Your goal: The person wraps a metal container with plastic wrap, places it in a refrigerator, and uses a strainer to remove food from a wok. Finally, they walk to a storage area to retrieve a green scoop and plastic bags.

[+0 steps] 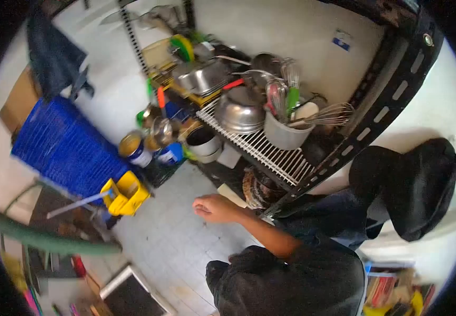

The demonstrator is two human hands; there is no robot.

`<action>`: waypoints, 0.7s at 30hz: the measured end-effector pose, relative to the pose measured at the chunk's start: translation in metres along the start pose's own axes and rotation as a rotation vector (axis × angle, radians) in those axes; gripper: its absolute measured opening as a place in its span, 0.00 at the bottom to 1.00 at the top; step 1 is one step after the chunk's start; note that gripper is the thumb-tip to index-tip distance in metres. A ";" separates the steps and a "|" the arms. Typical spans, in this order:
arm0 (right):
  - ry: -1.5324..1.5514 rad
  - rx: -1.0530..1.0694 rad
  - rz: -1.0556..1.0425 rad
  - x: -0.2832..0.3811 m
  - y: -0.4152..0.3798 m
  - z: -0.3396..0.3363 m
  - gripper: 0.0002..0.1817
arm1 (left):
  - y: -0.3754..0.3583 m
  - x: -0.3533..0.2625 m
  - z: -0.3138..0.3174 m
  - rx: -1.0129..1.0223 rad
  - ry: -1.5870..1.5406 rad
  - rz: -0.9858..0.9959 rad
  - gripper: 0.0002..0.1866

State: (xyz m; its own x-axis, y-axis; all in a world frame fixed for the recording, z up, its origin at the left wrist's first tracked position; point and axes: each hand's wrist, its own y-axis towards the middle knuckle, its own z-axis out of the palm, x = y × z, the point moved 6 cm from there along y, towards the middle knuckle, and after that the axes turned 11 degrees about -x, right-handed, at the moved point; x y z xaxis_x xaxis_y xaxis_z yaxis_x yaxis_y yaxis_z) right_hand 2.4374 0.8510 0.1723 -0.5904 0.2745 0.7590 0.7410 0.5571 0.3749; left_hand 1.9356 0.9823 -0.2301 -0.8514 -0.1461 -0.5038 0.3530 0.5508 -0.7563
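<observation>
My right hand (pixel 213 208) reaches out over the tiled floor (pixel 170 226), its fingers loosely curled, and I see nothing in them. To its right and a little above is a wire shelf (pixel 254 152) on a black slotted frame. Nearest on that shelf are an upturned metal bowl (pixel 240 113) and a white tub (pixel 286 131) with several whisks (pixel 325 115) standing in it. Across the floor to the left of the hand sits a yellow mop bucket (pixel 127 194). My left hand does not show; my dark clothing (pixel 291 282) fills the lower middle.
A blue ribbed crate or panel (pixel 70 142) leans at the left. Cans and a white pot (pixel 203 143) crowd the floor by the shelf. A green hose (pixel 54 239) crosses the lower left, above a white-framed dark panel (pixel 136 297). Black cloth items (pixel 423 184) hang at right.
</observation>
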 end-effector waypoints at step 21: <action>-1.751 -1.053 0.663 0.111 0.081 -0.379 0.09 | 0.433 -0.545 -0.012 0.612 -0.107 0.255 0.05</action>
State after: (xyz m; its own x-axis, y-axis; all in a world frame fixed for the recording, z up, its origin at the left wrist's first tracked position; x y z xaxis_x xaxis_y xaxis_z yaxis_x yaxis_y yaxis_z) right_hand 2.5531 0.6297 0.4890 0.6080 0.7927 -0.0430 0.4009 -0.2598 0.8785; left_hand 2.5474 1.3106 -0.2780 -0.6805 -0.1709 -0.7126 0.7209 0.0180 -0.6928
